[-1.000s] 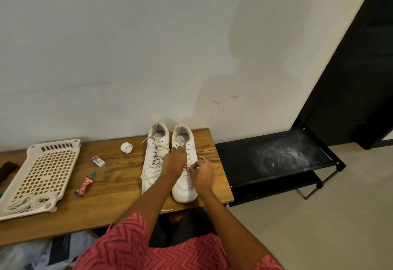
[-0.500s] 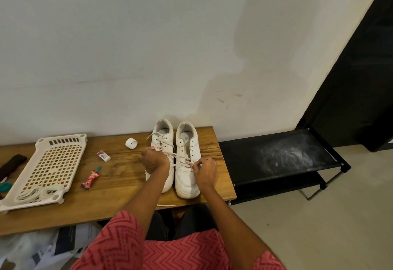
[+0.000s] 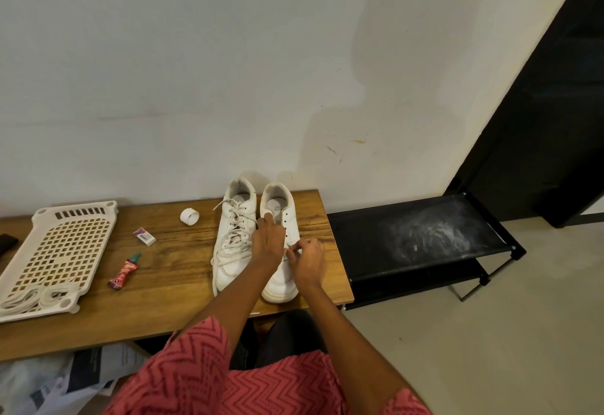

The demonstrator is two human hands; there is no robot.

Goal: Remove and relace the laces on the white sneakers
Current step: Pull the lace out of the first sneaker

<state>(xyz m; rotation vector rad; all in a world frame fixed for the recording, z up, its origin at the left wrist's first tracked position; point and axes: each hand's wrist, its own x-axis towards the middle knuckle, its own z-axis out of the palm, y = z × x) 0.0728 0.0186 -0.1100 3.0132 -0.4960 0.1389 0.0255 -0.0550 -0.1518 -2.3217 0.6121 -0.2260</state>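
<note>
Two white sneakers stand side by side on the wooden table [image 3: 170, 297], toes toward me. The left sneaker [image 3: 232, 244] is laced to the top. The right sneaker [image 3: 277, 205] shows bare upper eyelets. My left hand [image 3: 266, 246] lies over the right sneaker's lacing area with fingers curled down on the lace and one fingertip at the tongue. At the sneaker's right eyelet row, my right hand [image 3: 309, 261] pinches the white lace [image 3: 290, 251]. Both hands hide the lower eyelets.
A white perforated basket [image 3: 62, 244] on the table's left holds loose white laces [image 3: 29, 297]. A tape roll [image 3: 189, 217], an eraser [image 3: 144, 236] and a red tube [image 3: 124, 272] lie between basket and sneakers. A black rack [image 3: 421, 235] stands to the right.
My left hand, which had drawn the lace out to the left over the left sneaker, has come back over the right sneaker. My right hand stays at the right eyelet row.
</note>
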